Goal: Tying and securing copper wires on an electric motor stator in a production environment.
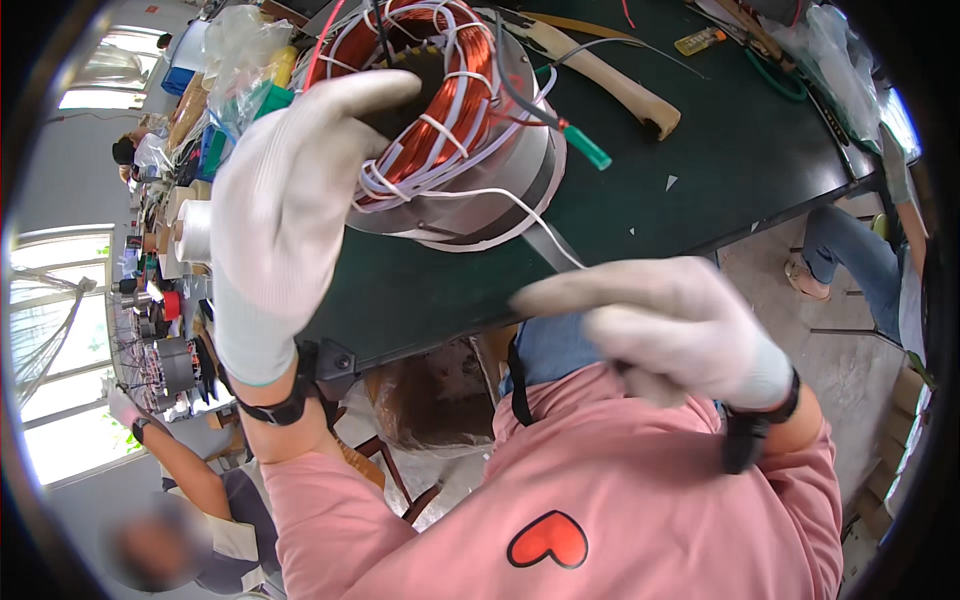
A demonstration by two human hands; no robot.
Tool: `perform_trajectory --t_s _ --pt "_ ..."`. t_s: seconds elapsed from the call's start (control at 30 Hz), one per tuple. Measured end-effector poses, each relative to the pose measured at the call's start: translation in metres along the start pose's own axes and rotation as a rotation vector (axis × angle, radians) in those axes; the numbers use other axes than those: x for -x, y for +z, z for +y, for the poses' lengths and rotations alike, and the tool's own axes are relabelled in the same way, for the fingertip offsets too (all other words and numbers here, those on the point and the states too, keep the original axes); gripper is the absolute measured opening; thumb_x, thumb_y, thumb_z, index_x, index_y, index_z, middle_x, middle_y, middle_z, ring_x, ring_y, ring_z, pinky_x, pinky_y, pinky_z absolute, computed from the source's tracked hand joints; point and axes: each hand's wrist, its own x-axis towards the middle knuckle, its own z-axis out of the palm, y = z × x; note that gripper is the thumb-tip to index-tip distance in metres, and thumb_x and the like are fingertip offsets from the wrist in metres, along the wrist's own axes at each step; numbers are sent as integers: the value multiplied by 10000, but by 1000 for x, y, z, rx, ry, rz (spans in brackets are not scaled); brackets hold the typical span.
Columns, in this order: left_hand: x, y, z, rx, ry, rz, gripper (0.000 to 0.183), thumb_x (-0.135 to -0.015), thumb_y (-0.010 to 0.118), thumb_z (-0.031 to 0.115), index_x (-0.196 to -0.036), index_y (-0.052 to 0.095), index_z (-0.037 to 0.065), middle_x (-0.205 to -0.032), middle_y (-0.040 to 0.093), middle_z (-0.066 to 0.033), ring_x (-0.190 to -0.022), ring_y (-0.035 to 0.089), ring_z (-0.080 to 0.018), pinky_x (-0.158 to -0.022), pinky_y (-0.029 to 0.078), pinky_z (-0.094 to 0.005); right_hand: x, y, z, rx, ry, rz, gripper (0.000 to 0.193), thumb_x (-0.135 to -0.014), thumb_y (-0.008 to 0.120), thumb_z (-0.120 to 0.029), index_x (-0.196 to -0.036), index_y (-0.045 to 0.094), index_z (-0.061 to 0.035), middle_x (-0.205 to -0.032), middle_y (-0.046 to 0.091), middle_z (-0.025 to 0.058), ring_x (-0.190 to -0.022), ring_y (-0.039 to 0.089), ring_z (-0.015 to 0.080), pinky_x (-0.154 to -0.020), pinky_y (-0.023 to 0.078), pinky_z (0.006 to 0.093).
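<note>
Wound stator [468, 110] in metal shell [525, 175], on tabletop [650, 215]; L hand at its L side, R hand apart, near side.

Obs: L hand [290, 190] part open, fingers reaching over L edge of coil toward bore, prob. steadying; exact contact hidden. R hand [675, 325] half curled, index extended twd stator, motion-blurred; white cord [500, 194] runs from coil's near side to its fingertips, can't tell if pinched. Handling (est.): stator heavy, shell rigid, smooth → may slip in gloves. Copper bundle springy, enamel prob. scratches easily; cord limp. Green-tipped lead [586, 147], R of stator, prob. weak at joint, don't pull. Best hold: shell wall, both sides, low; for steadying only, flat fingers on laced coil, w/o squeezing. Cord: pinch nr free end, light tension.
</note>
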Motion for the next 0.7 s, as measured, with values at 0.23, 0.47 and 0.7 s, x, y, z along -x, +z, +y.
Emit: perform_trajectory --t_s 0.23,0.47,0.7 --pt "-43 -18 16 -73 -53 -269 248 -937 584 127 -1120 683 -9 -1083 706 -141 -952 674 -216 -870 512 -312 -46 36 -21 -83 -67 40 351 -1045 548 -298 -1103 641 36 -536 541 3 -418 457 50 -410 321 198" --pt "-53 -93 -18 -437 285 -9 289 -888 577 40 -1157 671 -10 -1221 659 -130 -1158 603 -237 -984 477 -349 -41 -8 4 -89 -144 -251 386 -994 610 -254 -1282 606 3 -1079 644 80 -599 531 63 -524 417 195" --pt "-17 4 27 -534 508 -201 325 -777 725 45 -1092 728 125 -1271 647 -136 -1092 613 -312 -906 492 -403 8 -36 72 493 -726 303 386 -811 786 -210 -1135 694 -21 -1063 639 174 -1005 619 289 -907 489 415"
